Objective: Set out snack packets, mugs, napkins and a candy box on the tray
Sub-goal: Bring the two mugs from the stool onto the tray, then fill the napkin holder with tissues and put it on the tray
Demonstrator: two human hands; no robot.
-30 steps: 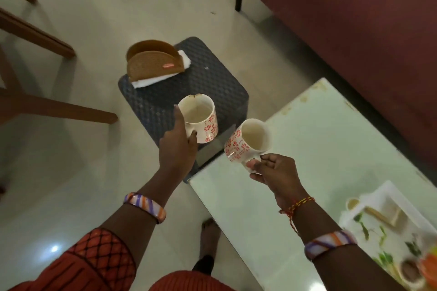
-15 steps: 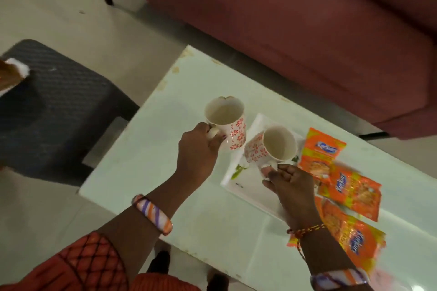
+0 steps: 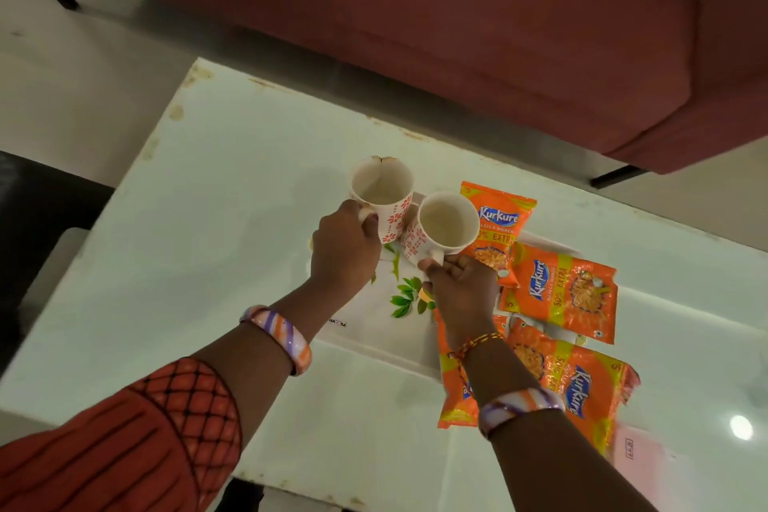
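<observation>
Two mugs — left mug [image 3: 381,195], right mug [image 3: 444,227] — gripped by handles in left hand [image 3: 345,251] and right hand [image 3: 463,291], over tray [image 3: 374,316] for upright setting-down; packets [image 3: 559,291] beside tray.

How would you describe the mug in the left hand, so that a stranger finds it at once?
On the pale table before the red sofa, two white mugs with red flowers are held over the tray. It is the mug farther from the orange packets; its rim is chipped, unlike the other mug.
</observation>
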